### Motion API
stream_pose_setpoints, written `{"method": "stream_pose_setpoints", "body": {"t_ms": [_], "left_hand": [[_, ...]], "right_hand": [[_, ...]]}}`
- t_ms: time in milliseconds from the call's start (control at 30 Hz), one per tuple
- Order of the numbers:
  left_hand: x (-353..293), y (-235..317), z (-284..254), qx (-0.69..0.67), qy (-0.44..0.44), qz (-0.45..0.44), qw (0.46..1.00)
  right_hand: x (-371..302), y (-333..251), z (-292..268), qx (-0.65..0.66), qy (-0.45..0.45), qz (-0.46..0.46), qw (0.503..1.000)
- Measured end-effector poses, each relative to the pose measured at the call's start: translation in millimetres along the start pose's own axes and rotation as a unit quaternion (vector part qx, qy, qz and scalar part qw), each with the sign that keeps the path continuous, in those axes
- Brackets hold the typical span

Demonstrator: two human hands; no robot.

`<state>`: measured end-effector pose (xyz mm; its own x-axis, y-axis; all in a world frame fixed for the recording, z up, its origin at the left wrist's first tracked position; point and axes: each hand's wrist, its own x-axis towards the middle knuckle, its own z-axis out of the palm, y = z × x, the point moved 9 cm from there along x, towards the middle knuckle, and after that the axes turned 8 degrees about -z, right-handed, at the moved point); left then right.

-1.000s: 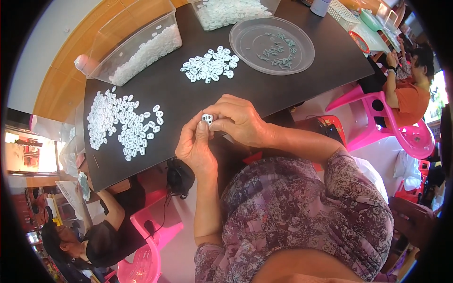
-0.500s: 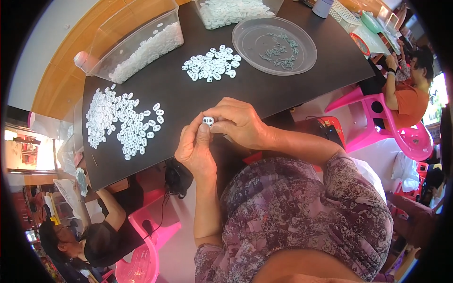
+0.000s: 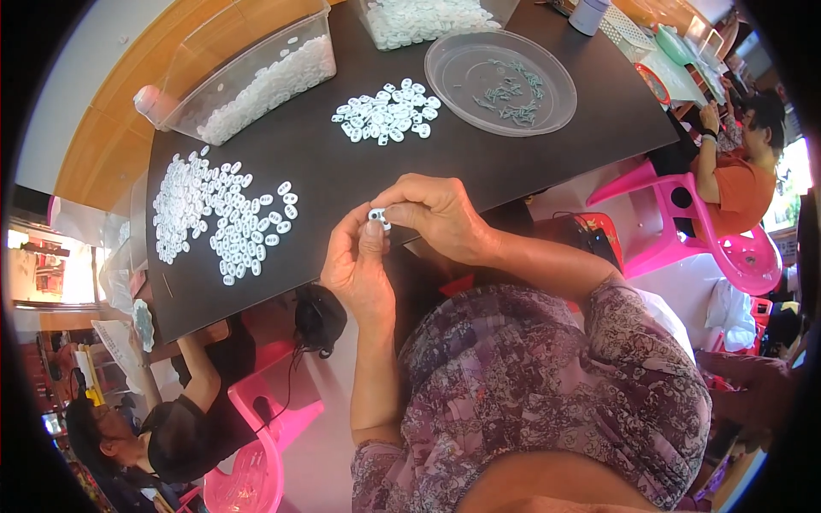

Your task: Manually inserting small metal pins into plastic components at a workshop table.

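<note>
A small white oval plastic piece [image 3: 377,215] with dark round openings is pinched between the thumb and fingers of my left hand [image 3: 359,267], just off the table's near edge. My right hand [image 3: 445,215] meets it from the other side, its thumb and fingertips closed against the piece and covering part of it. Anything else between the fingertips is too small to make out. Beyond my hands lies a loose pile of similar white pieces [image 3: 385,113]. A larger heap of white oval pieces [image 3: 244,231] spreads over the table to the left.
On the dark table [image 3: 342,179] stand a clear bin [image 3: 295,73] of white pieces and a second white-filled bin [image 3: 428,21]. A round clear tray [image 3: 457,94] holds small grey-green parts. Two people sit nearby, near pink chairs [image 3: 256,466]. A bottle [image 3: 588,14] stands at the far right.
My right thumb has moved up onto the white piece and now hides part of it. Its visible side has tilted slightly, while my left hand keeps its pinch.
</note>
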<state>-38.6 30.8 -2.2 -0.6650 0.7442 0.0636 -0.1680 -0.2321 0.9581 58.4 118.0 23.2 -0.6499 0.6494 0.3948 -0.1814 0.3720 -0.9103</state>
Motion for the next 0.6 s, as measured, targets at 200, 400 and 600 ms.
{"method": "stream_pose_setpoints", "body": {"t_ms": [200, 400, 600], "left_hand": [[-2, 1, -1, -0.050, 0.032, 0.029, 0.998], [-4, -2, -6, -0.023, 0.024, 0.024, 0.999], [-3, -3, -8, -0.055, 0.027, 0.023, 0.998]], "right_hand": [[-1, -8, 4, -0.040, -0.023, -0.037, 0.998], [-1, -16, 7, -0.096, -0.034, -0.102, 0.990], [-2, -21, 9, -0.122, -0.026, -0.132, 0.983]]}}
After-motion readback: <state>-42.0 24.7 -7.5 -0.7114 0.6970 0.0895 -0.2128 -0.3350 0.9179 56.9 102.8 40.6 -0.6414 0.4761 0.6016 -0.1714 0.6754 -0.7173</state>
